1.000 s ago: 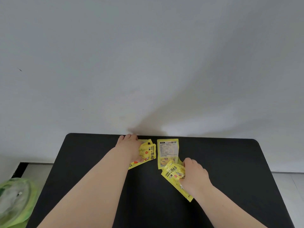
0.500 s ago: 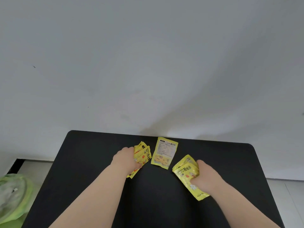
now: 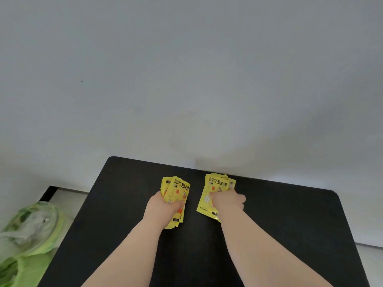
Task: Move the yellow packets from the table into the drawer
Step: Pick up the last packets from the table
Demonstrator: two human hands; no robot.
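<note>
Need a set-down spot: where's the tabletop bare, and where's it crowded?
Widest bare patch: the black table right of the right hand, out to its rounded corner. Another runs between the left hand and the table's left edge. The near strip between the forearms is bare. Crowded: the middle, where both hands grip yellow packets, a narrow gap between bundles.

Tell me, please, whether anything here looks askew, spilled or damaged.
Nothing stands out: the left hand and the right hand each grip a fanned bunch of yellow packets at the black table, none visibly torn.
</note>
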